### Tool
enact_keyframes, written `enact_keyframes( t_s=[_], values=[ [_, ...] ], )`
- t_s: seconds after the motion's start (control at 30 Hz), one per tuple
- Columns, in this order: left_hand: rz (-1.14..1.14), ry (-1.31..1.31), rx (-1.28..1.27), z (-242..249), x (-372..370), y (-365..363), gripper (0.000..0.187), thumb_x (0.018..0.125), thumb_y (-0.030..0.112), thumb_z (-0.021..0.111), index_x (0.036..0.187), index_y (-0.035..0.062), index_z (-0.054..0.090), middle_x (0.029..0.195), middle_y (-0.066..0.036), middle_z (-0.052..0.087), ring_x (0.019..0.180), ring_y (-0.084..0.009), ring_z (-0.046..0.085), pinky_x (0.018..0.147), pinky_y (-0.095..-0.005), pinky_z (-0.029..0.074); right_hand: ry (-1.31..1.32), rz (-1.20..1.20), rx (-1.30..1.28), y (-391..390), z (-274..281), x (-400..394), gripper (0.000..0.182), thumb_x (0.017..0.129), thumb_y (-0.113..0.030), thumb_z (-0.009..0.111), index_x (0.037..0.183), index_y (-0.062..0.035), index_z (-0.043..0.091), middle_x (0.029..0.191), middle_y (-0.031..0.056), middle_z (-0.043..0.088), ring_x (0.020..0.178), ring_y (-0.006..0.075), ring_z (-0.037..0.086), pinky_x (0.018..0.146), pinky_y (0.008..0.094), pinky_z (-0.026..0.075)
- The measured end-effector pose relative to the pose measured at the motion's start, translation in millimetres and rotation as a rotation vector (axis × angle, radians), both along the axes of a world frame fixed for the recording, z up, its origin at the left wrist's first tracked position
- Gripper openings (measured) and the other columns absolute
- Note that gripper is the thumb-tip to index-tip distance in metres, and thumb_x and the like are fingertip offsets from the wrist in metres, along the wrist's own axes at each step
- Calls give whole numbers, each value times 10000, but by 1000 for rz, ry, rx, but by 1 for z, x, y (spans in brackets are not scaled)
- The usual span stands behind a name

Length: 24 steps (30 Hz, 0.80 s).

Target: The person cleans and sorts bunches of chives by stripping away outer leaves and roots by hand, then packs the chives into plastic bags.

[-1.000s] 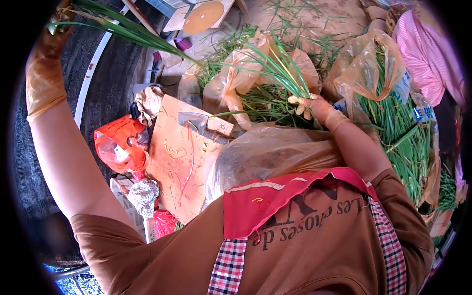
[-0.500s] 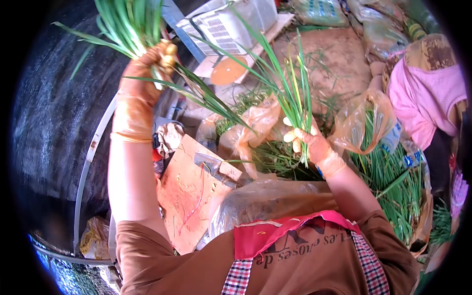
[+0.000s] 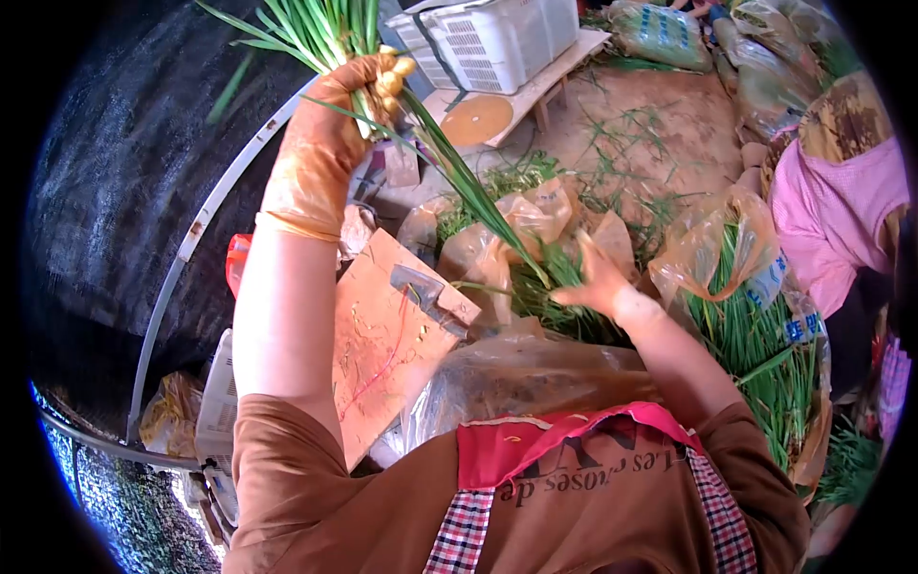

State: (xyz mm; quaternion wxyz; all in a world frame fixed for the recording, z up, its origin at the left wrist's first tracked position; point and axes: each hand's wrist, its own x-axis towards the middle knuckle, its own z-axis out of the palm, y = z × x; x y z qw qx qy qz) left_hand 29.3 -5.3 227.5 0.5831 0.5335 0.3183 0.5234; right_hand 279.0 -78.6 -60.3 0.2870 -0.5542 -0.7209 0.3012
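Note:
High on the left, my left hand, in a thin orange-brown glove, is closed around a bunch of garlic chives with pale stem ends. A few long leaves trail from this hand down to the right. My right hand is spread over an open plastic bag of loose greens, its thumb and fingers apart. Just beyond its fingertips are green leaves; nothing shows in its grasp.
A wooden board carries a broad knife and a red string. More chives fill a bag on the right. Behind stand a white crate on a low bench and stuffed sacks. A person in pink sits at right.
The small bunch of chives that stood in my right hand is gone from it, and its fingers have opened. My left hand, still holding its bunch, appears further right and higher.

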Motion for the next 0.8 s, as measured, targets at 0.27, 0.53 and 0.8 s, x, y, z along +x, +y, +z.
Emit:
enact_keyframes(
  t_s=[0.27, 0.53, 0.8],
  values=[
    [69, -10, 92, 20, 25, -14, 232, 889, 99, 484, 1047, -60, 544, 901, -148, 652, 631, -167, 629, 493, -239, 533, 711, 153, -61, 13, 62, -66, 363, 861, -201, 571, 1162, -11, 502, 997, 129, 625, 906, 244, 605, 821, 346, 459],
    [101, -102, 133, -20, -14, -32, 267, 840, 103, 601, 1065, -33, 550, 961, -139, 659, 578, -86, 555, 491, -166, 463, 1101, 45, -182, -27, 79, -10, 269, 937, -217, 484, 1119, -39, 570, 880, 57, 656, 585, 81, 533, 531, 213, 396],
    [-83, -161, -457, -195, 43, -119, 324, 778, 62, 657, 1071, 13, 528, 1054, -157, 632, 931, -269, 633, 673, -334, 513, 1365, 143, -147, -48, 95, -34, 359, 930, -242, 512, 1199, -3, 515, 1037, 84, 620, 914, 173, 597, 804, 287, 473]
  ],
)
